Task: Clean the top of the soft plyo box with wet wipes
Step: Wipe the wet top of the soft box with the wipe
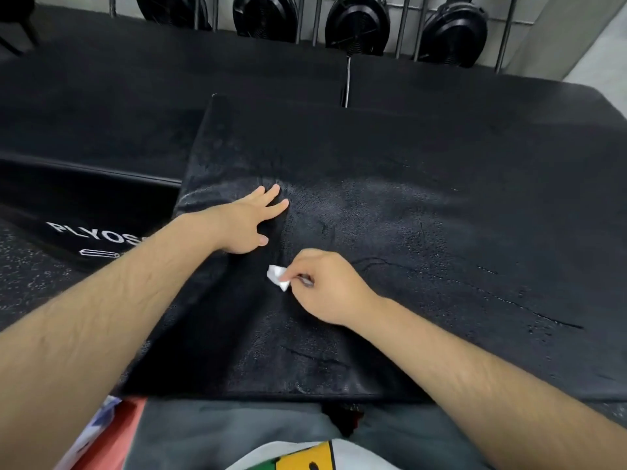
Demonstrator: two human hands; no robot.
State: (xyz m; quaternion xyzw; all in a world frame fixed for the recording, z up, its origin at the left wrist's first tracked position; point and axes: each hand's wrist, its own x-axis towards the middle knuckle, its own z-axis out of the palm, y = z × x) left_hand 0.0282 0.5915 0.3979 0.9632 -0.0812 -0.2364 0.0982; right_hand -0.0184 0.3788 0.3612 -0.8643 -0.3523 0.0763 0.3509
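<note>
One small crumpled white wet wipe (279, 277) is pinched between the thumb and curled fingers of the right hand (325, 286), and its free corner pokes out leftward. The hand rests low over the top of the soft plyo box (424, 205), in the box's near-left part. Just beyond it, close to the box's left edge, the left hand (247, 225) lies flat on the top with straight, spread fingers and holds nothing. The black top shows glistening patches and dark streaks.

Left of the box lies a second black pad with white lettering (91, 228). Past the box's far edge, a thin cable (347, 83) runs along a mat seam towards round black fans (356, 25) behind metal bars. At the box's near-left corner sits a pink packet (115, 432).
</note>
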